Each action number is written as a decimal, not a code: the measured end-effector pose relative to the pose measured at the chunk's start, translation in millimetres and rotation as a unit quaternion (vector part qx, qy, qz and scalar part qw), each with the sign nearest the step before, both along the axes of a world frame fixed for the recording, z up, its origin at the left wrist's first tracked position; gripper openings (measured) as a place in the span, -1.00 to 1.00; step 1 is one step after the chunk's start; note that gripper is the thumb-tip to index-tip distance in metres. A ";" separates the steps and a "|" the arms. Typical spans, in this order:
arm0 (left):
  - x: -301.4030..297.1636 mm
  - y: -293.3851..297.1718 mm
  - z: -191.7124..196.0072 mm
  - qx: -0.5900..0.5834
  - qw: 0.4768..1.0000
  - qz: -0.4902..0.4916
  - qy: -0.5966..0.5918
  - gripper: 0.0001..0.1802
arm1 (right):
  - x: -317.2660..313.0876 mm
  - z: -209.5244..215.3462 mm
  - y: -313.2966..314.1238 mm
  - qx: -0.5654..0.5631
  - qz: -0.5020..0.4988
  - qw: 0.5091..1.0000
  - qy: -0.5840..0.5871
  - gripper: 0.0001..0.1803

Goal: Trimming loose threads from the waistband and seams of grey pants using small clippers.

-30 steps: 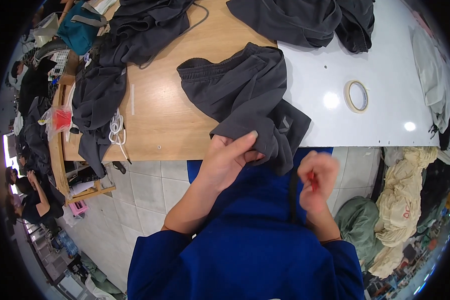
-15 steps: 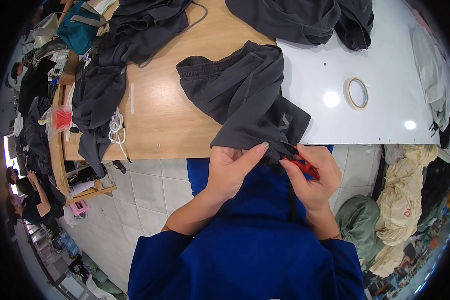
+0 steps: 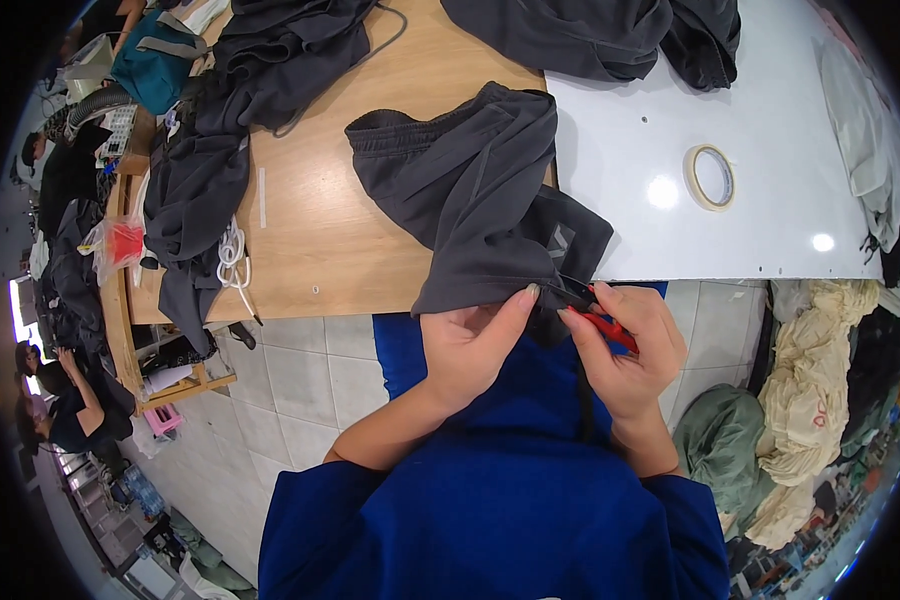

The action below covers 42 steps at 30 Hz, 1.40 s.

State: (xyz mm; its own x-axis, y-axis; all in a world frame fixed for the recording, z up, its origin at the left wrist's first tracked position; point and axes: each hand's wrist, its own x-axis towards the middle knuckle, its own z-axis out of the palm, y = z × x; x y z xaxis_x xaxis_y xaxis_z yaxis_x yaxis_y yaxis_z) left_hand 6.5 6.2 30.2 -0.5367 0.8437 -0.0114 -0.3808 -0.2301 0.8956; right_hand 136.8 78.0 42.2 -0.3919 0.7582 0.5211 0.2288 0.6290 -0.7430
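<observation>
A pair of dark grey elastic-waist pants (image 3: 460, 190) lies over the table's front edge, its gathered waistband pointing away from me. My left hand (image 3: 470, 350) pinches the fabric's near edge between thumb and fingers. Close by on the right, my right hand (image 3: 630, 345) grips red-handled snips (image 3: 610, 328). Their dark blades point left at the cloth beside my left thumb; whether they are cutting a thread is too small to tell. A darker panel (image 3: 580, 235) with a small grey mark hangs just beyond the blades.
More dark grey garments lie at the far side (image 3: 580, 35) and along the left (image 3: 200, 180). A roll of tape (image 3: 710, 178) rests on the white tabletop (image 3: 650, 140). White cord (image 3: 233, 260) hangs at left; cream cloth (image 3: 805, 400) is piled at right. Other people work far left.
The pants have shifted slightly left, and the fabric at my fingertips lies differently. Both hands keep their hold, with the snips' blades now more visible.
</observation>
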 end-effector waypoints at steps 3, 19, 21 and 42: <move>-0.2 -1.3 -3.9 0.007 1.000 0.000 0.028 -0.72 | 0.7 1.6 0.6 -0.001 -0.004 1.000 -0.006 -0.64; 3.1 -4.3 -6.5 -0.014 0.999 0.014 0.041 -0.74 | 2.7 -0.2 -0.1 0.018 -0.008 0.999 -0.025 -0.64; 3.3 -4.3 -6.6 -0.014 0.999 0.012 0.046 -0.74 | 1.9 0.3 -0.5 0.014 -0.008 1.000 -0.021 -0.64; 1.6 -5.5 -10.2 0.009 0.999 -0.024 0.047 -0.65 | 2.6 -6.6 -2.4 -0.005 -0.001 1.000 -0.003 -0.69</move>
